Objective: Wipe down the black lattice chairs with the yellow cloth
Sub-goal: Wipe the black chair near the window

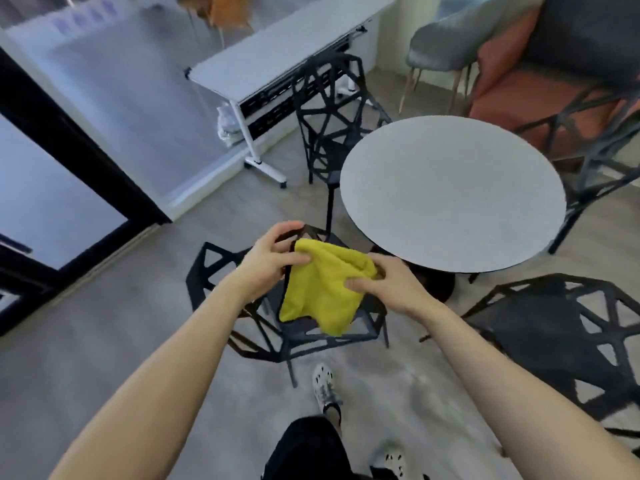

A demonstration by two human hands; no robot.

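cloth: the yellow cloth (323, 289) is being held up mid-frame, right over the nearest black lattice chair (311, 336).
left hand (268, 261): the cloth's top-left edge is being pinched, fingers curled.
right hand (388, 285): the right edge is being gripped, thumb across it.
edges: that chair is being crowded by the round table (450, 192) at right.
open room: grey floor (121, 323) is being left open at lower left.

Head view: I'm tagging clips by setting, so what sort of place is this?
Probably an office lounge or café-style meeting corner: a round table ringed by black lattice chairs, a wheeled white desk by a glass partition, and upholstered armchairs behind.
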